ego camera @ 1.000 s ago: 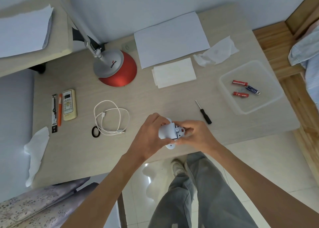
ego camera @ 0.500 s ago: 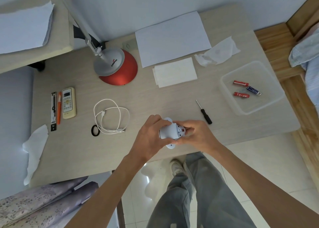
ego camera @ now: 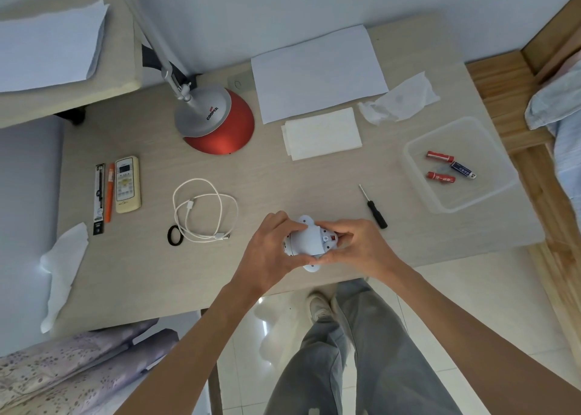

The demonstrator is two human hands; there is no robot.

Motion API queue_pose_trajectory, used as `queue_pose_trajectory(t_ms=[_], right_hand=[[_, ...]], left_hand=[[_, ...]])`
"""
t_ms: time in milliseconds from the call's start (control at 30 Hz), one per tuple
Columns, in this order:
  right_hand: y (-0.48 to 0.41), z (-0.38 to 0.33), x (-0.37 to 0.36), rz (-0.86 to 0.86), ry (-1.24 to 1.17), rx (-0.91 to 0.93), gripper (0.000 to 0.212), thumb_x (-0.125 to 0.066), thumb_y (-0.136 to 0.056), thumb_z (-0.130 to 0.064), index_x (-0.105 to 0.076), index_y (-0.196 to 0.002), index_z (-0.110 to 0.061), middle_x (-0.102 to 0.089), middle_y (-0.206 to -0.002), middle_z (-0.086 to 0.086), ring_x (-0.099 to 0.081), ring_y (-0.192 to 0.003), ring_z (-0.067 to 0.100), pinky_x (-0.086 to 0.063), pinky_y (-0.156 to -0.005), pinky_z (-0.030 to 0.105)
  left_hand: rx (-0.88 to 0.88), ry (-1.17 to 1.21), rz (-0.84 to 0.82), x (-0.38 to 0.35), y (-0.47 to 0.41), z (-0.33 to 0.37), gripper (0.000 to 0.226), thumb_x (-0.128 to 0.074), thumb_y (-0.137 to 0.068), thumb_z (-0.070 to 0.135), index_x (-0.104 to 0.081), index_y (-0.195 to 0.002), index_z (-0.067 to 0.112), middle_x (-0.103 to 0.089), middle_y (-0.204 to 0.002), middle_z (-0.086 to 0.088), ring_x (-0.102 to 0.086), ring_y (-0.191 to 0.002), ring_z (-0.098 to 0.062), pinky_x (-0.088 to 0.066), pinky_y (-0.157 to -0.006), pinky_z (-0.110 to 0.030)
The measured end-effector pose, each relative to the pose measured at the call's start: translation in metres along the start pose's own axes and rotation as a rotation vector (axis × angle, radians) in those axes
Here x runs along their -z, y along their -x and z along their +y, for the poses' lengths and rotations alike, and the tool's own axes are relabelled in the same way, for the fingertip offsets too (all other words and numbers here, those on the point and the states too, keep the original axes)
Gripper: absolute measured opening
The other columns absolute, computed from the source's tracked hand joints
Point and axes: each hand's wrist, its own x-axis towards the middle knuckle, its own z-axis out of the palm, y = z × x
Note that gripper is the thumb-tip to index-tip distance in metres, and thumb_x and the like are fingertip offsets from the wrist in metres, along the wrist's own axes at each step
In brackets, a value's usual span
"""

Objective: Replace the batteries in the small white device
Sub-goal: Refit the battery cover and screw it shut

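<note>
A small white device [ego camera: 306,241] with rounded tabs showing at its far and near ends is being held just above the near edge of a pale wooden desk, small red and white details showing at its right end. Three batteries are lying well apart from it in a clear plastic tray [ego camera: 418,175] at the right: two red batteries [ego camera: 440,157] [ego camera: 440,177] and a blue battery [ego camera: 462,169] between them.

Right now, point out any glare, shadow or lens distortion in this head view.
Head view: wide-angle bending curves the table edges; bright glare patches sit on the floor tiles below; lighting is soft and even, with only faint shadows beside the lamp base; the white device and both hands stay sharp.
</note>
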Motion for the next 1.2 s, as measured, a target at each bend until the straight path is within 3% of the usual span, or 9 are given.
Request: queue_pose_trajectory(t_ms=[167,400,600,767,867,933,1033,1100,1200], right_hand=[[-0.002,0.004,0.000,-0.001,0.058,0.004,0.071,-0.103,-0.064,-0.015,-0.077,-0.130,-0.017,-0.081,-0.104,-0.002,-0.078,-0.096,0.022,-0.062,-0.085,0.054],[-0.002,0.007,0.000,0.000,0.062,-0.003,0.076,-0.103,-0.062,-0.015,-0.076,-0.133,-0.017,-0.082,-0.110,-0.003,-0.079,-0.102,0.021,-0.063,-0.089,0.055],[-0.001,0.007,-0.001,0.013,0.078,-0.017,0.078,-0.103,-0.061,-0.011,-0.074,-0.134,-0.018,-0.081,-0.111,-0.005,-0.078,-0.102,0.016,-0.063,-0.091,0.051],[0.000,0.004,-0.002,0.002,0.064,-0.025,0.078,-0.102,-0.063,-0.010,-0.074,-0.135,-0.018,-0.081,-0.110,-0.007,-0.078,-0.102,0.015,-0.063,-0.092,0.047],[0.000,0.001,-0.003,-0.001,0.087,-0.013,0.075,-0.103,-0.063,-0.011,-0.076,-0.132,-0.018,-0.081,-0.104,-0.010,-0.077,-0.095,0.013,-0.063,-0.085,0.038],[0.001,-0.001,-0.003,0.002,0.095,-0.011,0.073,-0.102,-0.063,-0.010,-0.077,-0.130,-0.017,-0.081,-0.098,-0.012,-0.076,-0.088,0.010,-0.060,-0.079,0.032],[0.001,-0.006,-0.003,0.001,0.094,-0.015,0.067,-0.100,-0.064,-0.007,-0.078,-0.126,-0.023,-0.079,-0.091,-0.009,-0.072,-0.080,0.012,-0.057,-0.073,0.035],[0.001,-0.009,-0.003,0.000,0.103,-0.010,0.065,-0.100,-0.064,-0.007,-0.078,-0.122,-0.030,-0.079,-0.089,-0.009,-0.073,-0.079,0.014,-0.058,-0.072,0.035],[0.002,-0.012,-0.002,0.000,0.107,0.002,0.067,-0.100,-0.065,-0.007,-0.077,-0.123,-0.031,-0.081,-0.095,-0.008,-0.077,-0.086,0.017,-0.062,-0.076,0.035]], left_hand=[[0.060,0.041,-0.044,0.004,0.006,-0.010,0.070,-0.087,-0.069,0.064,-0.071,-0.124,0.025,-0.057,-0.110,0.008,-0.061,-0.098,-0.013,-0.059,-0.083,-0.039],[0.112,0.099,-0.101,0.005,0.012,-0.019,0.068,-0.097,-0.071,0.049,-0.067,-0.129,0.033,-0.061,-0.114,0.012,-0.065,-0.103,-0.010,-0.059,-0.091,-0.034],[0.073,-0.241,-0.191,0.012,0.022,-0.037,0.054,-0.086,-0.083,0.034,-0.066,-0.133,0.027,-0.056,-0.116,0.007,-0.054,-0.104,-0.016,-0.059,-0.083,-0.043],[0.083,-0.340,-0.217,0.004,0.020,-0.013,0.058,-0.077,-0.078,0.026,-0.052,-0.129,0.019,-0.052,-0.118,0.003,-0.052,-0.102,-0.022,-0.058,-0.072,-0.042],[0.127,-0.357,-0.216,-0.004,0.013,0.002,0.067,-0.077,-0.080,0.030,-0.043,-0.136,0.019,-0.051,-0.122,0.002,-0.052,-0.103,-0.022,-0.058,-0.072,-0.041],[0.121,-0.303,-0.199,-0.008,0.009,0.009,0.076,-0.080,-0.080,0.033,-0.038,-0.142,0.023,-0.050,-0.124,0.002,-0.052,-0.105,-0.022,-0.059,-0.075,-0.041],[0.127,-0.088,-0.265,-0.005,0.004,0.003,0.088,-0.084,-0.074,0.028,-0.036,-0.147,0.039,-0.050,-0.129,0.006,-0.052,-0.111,-0.021,-0.057,-0.088,-0.040],[0.144,0.126,-0.271,0.001,0.002,-0.006,0.087,-0.088,-0.069,0.026,-0.045,-0.142,0.044,-0.054,-0.135,0.014,-0.055,-0.117,-0.021,-0.056,-0.094,-0.038],[0.229,0.419,-0.264,0.006,0.001,-0.010,0.086,-0.101,-0.066,0.013,-0.060,-0.137,0.038,-0.059,-0.141,0.022,-0.062,-0.122,-0.017,-0.056,-0.099,-0.030]])
